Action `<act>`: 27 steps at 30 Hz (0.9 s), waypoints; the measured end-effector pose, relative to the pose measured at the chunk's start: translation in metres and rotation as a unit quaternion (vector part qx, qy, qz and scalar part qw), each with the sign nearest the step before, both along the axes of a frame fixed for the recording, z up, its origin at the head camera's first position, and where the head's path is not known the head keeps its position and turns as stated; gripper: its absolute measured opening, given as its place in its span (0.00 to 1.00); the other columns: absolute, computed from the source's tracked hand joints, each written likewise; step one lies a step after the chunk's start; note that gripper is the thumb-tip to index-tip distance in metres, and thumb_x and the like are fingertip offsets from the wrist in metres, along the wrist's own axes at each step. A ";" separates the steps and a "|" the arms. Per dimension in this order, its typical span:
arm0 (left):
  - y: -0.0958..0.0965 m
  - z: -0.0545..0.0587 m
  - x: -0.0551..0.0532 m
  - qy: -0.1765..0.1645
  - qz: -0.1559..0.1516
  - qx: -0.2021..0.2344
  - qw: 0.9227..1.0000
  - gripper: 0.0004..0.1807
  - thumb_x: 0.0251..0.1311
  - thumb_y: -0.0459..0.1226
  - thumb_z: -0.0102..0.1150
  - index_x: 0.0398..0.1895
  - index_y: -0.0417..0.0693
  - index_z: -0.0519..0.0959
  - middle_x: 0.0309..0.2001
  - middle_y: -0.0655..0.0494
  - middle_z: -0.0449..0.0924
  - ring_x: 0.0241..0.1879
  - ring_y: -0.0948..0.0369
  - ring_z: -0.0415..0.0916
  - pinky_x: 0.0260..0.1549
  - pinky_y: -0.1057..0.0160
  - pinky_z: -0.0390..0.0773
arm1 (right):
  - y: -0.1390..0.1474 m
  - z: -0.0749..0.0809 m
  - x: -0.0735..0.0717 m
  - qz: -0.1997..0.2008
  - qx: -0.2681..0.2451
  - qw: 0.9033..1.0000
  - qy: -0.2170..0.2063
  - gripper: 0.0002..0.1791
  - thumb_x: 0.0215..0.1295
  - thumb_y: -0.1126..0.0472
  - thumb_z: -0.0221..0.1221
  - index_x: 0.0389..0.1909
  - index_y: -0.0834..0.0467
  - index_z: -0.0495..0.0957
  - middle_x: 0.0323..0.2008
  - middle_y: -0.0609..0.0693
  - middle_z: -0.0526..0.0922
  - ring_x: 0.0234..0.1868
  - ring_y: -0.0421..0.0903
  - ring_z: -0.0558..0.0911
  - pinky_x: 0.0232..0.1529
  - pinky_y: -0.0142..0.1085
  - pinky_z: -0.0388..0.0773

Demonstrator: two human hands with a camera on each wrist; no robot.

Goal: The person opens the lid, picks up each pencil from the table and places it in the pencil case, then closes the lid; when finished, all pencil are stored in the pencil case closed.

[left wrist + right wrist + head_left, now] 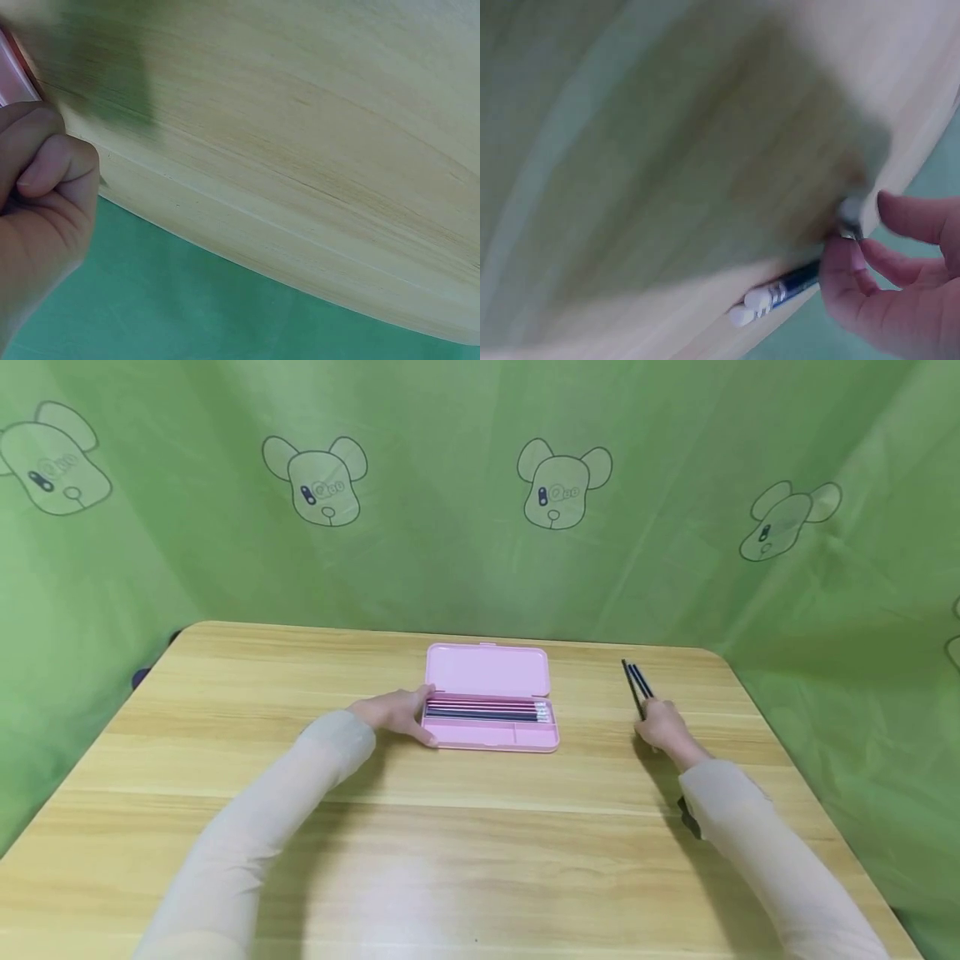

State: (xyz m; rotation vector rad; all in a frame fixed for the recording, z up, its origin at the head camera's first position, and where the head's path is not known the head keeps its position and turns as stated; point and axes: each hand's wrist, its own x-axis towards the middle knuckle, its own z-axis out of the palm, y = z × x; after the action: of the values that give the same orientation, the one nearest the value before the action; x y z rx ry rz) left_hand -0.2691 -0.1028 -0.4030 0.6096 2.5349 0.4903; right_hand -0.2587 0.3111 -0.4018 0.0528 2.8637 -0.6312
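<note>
A pink pencil case lies with its lid folded back on the wooden table. Several dark and reddish pencils with white erasers fill its rear compartment. My left hand grips the case's left end, thumb at the front corner and fingers at the back. To the right, my right hand pinches a dark pencil near its metal-banded end, between thumb and fingers. Two dark pencils with white erasers lie on the table beside that hand, their far ends pointing toward the back edge in the head view.
The light wooden table reaches back to a green curtain printed with bear heads. In the case, the front compartments show bare pink plastic. The table's right edge runs beyond my right hand.
</note>
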 end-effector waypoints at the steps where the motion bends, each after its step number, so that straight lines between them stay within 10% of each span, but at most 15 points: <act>1: 0.000 0.000 0.000 -0.001 0.001 0.000 1.000 0.57 0.47 0.54 0.64 0.70 0.39 0.40 0.66 0.35 0.54 0.65 0.45 0.55 0.65 0.52 0.54 | -0.001 -0.001 0.000 0.002 -0.003 1.000 -0.008 0.27 0.55 0.75 0.44 0.57 0.82 0.55 0.50 0.84 0.59 0.17 0.47 0.72 0.17 0.35 0.74; 14: -0.001 -0.001 -0.001 0.003 -0.003 0.001 1.000 0.57 0.47 0.55 0.64 0.70 0.38 0.41 0.66 0.34 0.55 0.65 0.45 0.55 0.65 0.53 0.54 | -0.006 -0.003 -0.003 0.034 -0.045 0.998 -0.034 0.26 0.54 0.76 0.47 0.57 0.76 0.56 0.44 0.77 0.69 0.11 0.42 0.70 0.16 0.34 0.73; 27: -0.001 -0.001 -0.001 0.012 -0.012 0.007 1.000 0.57 0.47 0.53 0.65 0.70 0.36 0.41 0.64 0.34 0.58 0.64 0.47 0.58 0.65 0.55 0.55 | -0.022 0.001 -0.013 0.068 0.046 0.996 -0.028 0.26 0.60 0.68 0.53 0.58 0.74 0.59 0.52 0.76 0.66 0.53 0.68 0.67 0.53 0.56 0.67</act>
State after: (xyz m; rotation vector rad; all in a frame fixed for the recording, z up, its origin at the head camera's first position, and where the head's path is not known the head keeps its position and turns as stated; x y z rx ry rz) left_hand -0.2696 -0.1034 -0.4042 0.6531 2.5450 0.4954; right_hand -0.2713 0.2888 -0.4009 -0.1069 2.8122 -0.4628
